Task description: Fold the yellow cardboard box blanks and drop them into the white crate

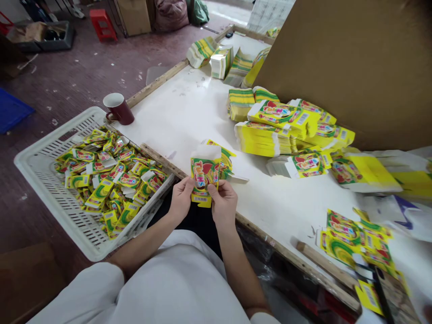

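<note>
A yellow and green printed carton (202, 175), with a white top flap and a barcode near its lower edge, is held upright over the table's front edge. My left hand (182, 198) pinches its left side. On the right side my right hand (224, 198) grips it, the thumb lying across the printed front. Just behind, another printed carton (227, 157) shows in part, close to the table top. To my left a white plastic basket (37, 155) holds a heap of folded small cartons (111, 175).
A maroon mug (119, 109) stands at the table's left corner. Stacks of flat cartons (263, 139) line the white table's (168, 108) far side, below a large brown cardboard sheet (354, 76). Loose cartons (357, 238) and a wooden stick (326, 265) lie at right.
</note>
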Motion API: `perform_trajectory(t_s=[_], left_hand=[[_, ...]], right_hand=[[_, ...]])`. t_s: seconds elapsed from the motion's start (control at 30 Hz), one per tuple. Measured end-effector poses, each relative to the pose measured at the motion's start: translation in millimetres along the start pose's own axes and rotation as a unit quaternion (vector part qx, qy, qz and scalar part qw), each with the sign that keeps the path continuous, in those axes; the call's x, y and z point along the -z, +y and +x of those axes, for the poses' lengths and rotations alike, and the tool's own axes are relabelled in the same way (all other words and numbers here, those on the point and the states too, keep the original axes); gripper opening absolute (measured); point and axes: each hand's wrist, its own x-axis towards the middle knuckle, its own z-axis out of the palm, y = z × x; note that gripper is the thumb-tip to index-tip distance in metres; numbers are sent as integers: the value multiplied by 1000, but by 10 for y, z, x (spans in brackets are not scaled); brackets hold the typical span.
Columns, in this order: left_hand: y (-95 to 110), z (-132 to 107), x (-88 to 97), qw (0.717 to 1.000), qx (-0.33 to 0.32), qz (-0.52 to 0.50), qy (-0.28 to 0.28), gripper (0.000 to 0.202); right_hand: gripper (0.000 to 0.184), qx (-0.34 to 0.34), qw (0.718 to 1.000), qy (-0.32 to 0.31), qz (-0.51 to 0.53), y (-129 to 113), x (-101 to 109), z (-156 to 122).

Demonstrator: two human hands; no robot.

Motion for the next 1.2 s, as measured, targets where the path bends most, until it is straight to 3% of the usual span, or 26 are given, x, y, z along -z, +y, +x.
perform_trajectory(t_s=[0.17, 0.27, 0.33, 0.4, 0.47, 0.53, 0.6, 0.67, 0.73, 0.8, 0.9, 0.97, 1.1, 1.2], left_hand=[[10, 8, 74, 996, -26, 79, 15, 41], [199, 138, 214, 995, -13, 82, -63, 48], [397, 227, 340, 990, 0, 66, -128, 69], [587, 273, 442, 974, -3, 118, -192, 84], [700, 257, 473, 930, -18, 251, -269, 90], [710, 190, 427, 868, -39, 375, -323, 94], [642, 116, 343, 834, -52, 451, -315, 84], [549, 66, 271, 823, -70, 496, -268, 75], [466, 47, 236, 814, -102, 514, -250, 78], [400, 43, 232, 805, -137, 505, -281, 84], [329, 40, 251, 786, -168, 500, -323, 81], [300, 36, 271, 777, -173, 514, -322, 72], [273, 44, 312, 793, -156, 502, -307, 65], [256, 76, 325, 807, -144, 477, -317, 71]], right_hand=[[33, 39, 995, -25, -85, -26, -16, -67], [21, 109, 981, -36, -155, -109, 121, -64], [9, 187, 946, -62, -257, -203, 254, -45], [16, 257, 885, -111, -372, -298, 358, -39], [29, 311, 829, -164, -436, -365, 398, -56], [38, 349, 801, -188, -448, -389, 383, -87], [41, 357, 815, -156, -429, -366, 350, -118], [60, 325, 868, -89, -364, -297, 322, -135], [74, 243, 932, -54, -261, -192, 299, -130], [66, 119, 974, -85, -173, -80, 271, -105], [57, -43, 976, -184, -111, 36, 232, -47], [60, -63, 970, -217, -93, 71, 220, -17], [74, 17, 978, -174, -110, 80, 221, -38], [73, 108, 954, -189, -207, 43, 223, -110]])
